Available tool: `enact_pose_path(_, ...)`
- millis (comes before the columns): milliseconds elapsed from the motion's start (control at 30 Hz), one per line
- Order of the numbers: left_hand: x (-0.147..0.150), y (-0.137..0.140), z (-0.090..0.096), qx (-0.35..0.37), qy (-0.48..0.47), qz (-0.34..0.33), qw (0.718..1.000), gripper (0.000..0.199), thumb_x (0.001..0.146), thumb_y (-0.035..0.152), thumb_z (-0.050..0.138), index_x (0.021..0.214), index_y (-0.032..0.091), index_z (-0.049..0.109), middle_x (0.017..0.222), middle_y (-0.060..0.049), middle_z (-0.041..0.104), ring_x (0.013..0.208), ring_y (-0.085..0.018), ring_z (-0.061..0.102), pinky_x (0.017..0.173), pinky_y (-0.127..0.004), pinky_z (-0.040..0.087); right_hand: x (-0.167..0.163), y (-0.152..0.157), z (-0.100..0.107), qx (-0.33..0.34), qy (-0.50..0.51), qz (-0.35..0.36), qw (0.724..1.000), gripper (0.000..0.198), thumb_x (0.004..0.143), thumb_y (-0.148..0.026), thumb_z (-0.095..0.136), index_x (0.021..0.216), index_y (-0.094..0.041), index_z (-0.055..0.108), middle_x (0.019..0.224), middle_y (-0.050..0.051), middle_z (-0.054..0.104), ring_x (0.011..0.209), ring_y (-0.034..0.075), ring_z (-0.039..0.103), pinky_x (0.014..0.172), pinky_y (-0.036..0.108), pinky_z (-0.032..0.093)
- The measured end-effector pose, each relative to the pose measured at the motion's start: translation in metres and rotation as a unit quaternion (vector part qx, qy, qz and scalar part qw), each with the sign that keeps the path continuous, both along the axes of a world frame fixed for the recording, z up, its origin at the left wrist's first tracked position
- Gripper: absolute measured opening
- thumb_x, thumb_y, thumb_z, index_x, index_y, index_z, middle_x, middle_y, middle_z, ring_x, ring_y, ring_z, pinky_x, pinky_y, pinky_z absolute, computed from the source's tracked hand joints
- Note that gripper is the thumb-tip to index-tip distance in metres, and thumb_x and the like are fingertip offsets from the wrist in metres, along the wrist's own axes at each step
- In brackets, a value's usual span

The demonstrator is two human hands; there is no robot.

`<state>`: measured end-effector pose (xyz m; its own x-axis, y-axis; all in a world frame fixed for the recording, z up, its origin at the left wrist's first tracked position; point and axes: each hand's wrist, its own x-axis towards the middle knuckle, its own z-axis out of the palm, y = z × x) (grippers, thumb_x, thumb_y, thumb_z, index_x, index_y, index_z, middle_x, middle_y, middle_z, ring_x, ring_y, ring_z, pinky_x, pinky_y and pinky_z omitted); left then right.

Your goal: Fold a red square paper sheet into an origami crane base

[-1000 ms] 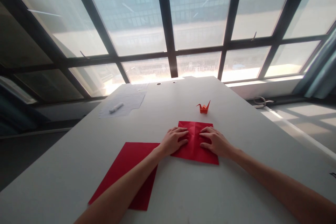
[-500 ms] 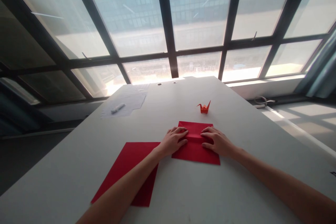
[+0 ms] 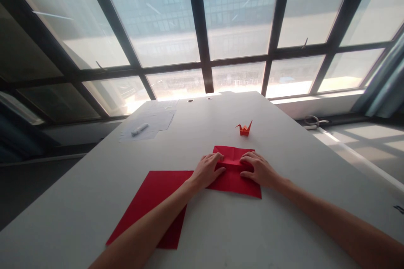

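A creased red sheet of paper (image 3: 233, 183) lies on the white table in front of me, with a raised fold running across its middle. My left hand (image 3: 208, 170) grips its left part, fingers beyond the fold and thumb on the near side. On the right part, my right hand (image 3: 257, 170) pinches the same fold in the same way. The paper bows slightly between the hands. A larger red sheet (image 3: 154, 189) lies flat to the left, partly covered by my left forearm. Just beyond the creased sheet stands a small orange-red paper crane (image 3: 244, 130).
White papers (image 3: 162, 119) with a white pen-like stick (image 3: 139, 129) on them lie at the table's far left. Two small holes show near the far edge of the table (image 3: 284, 227). Large dark-framed windows rise behind it. A coiled cable (image 3: 312, 121) lies beyond the right edge.
The creased sheet bends more, its far part showing a vertical crease and its near edge waving slightly. My right hand has shifted a little to the left. The view has drifted slightly.
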<state>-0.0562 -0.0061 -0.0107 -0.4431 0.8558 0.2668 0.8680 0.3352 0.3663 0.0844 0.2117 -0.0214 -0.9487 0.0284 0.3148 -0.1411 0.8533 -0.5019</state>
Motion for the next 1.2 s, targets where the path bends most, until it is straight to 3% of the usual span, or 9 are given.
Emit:
enact_pose_path(167, 0.005, 0.001, 0.001, 0.002, 0.013, -0.005, 1.000, 0.013, 0.093, 0.033, 0.055, 0.099, 0.026, 0.064, 0.121, -0.004, 0.066, 0.116, -0.023, 0.058, 0.102, -0.039, 0.041, 0.000, -0.002, -0.001, 0.006, 0.017, -0.006, 1.000, 0.025, 0.079, -0.034, 0.075, 0.101, -0.024, 0.066, 0.109, 0.007, 0.065, 0.104, 0.026, 0.057, 0.094, 0.041, 0.045)
enact_pose_path(433, 0.028, 0.004, -0.003, -0.029, 0.013, 0.050, 0.998, 0.050, 0.082, 0.065, 0.059, 0.105, 0.022, 0.059, 0.141, -0.011, 0.050, 0.134, -0.033, 0.042, 0.112, -0.055, 0.027, -0.001, -0.011, 0.001, 0.043, 0.019, -0.024, 0.999, 0.027, 0.078, -0.037, 0.075, 0.100, -0.024, 0.065, 0.106, 0.007, 0.064, 0.101, 0.027, 0.057, 0.093, 0.042, 0.044)
enact_pose_path(633, 0.027, 0.002, -0.004, -0.055, 0.007, 0.021, 0.998, 0.048, 0.080, 0.055, 0.066, 0.114, 0.022, 0.054, 0.147, -0.012, 0.042, 0.140, -0.034, 0.033, 0.114, -0.058, 0.020, 0.000, -0.012, 0.008, 0.058, 0.012, -0.016, 0.998, 0.022, 0.088, -0.043, 0.064, 0.095, -0.024, 0.068, 0.104, 0.008, 0.065, 0.100, 0.025, 0.058, 0.092, 0.040, 0.044)
enact_pose_path(767, 0.026, 0.001, 0.000, -0.064, -0.003, -0.002, 0.998, 0.045, 0.081, 0.050, 0.066, 0.114, 0.023, 0.053, 0.146, -0.011, 0.043, 0.140, -0.034, 0.033, 0.114, -0.061, 0.018, -0.002, -0.010, 0.012, 0.070, 0.001, -0.015, 0.997, 0.027, 0.086, -0.048, 0.065, 0.091, -0.022, 0.069, 0.099, 0.007, 0.066, 0.094, 0.024, 0.059, 0.084, 0.036, 0.046)
enact_pose_path(1033, 0.019, -0.005, 0.009, -0.070, -0.025, -0.081, 0.994, 0.039, 0.083, 0.042, 0.067, 0.114, 0.025, 0.052, 0.149, -0.010, 0.041, 0.142, -0.032, 0.031, 0.115, -0.062, 0.015, -0.001, -0.010, 0.016, 0.089, -0.001, -0.010, 0.996, 0.028, 0.091, -0.044, 0.059, 0.078, -0.021, 0.069, 0.085, 0.004, 0.067, 0.079, 0.019, 0.061, 0.070, 0.030, 0.044)
enact_pose_path(1100, 0.017, -0.008, 0.012, -0.072, -0.027, -0.106, 0.991, 0.037, 0.082, 0.039, 0.068, 0.113, 0.026, 0.053, 0.150, -0.009, 0.042, 0.143, -0.032, 0.030, 0.115, -0.062, 0.015, -0.002, -0.004, 0.016, 0.075, 0.002, -0.002, 0.997, 0.024, 0.093, -0.040, 0.057, 0.084, -0.023, 0.071, 0.087, 0.003, 0.068, 0.079, 0.019, 0.062, 0.071, 0.029, 0.045)
enact_pose_path(1200, 0.016, -0.010, 0.017, -0.074, -0.019, -0.131, 0.988, 0.034, 0.083, 0.039, 0.067, 0.113, 0.027, 0.054, 0.149, -0.007, 0.043, 0.143, -0.032, 0.029, 0.115, -0.064, 0.014, -0.007, 0.008, 0.014, 0.067, 0.019, 0.043, 0.997, 0.016, 0.089, -0.033, 0.063, 0.102, -0.027, 0.071, 0.107, 0.004, 0.069, 0.099, 0.022, 0.062, 0.083, 0.033, 0.047)
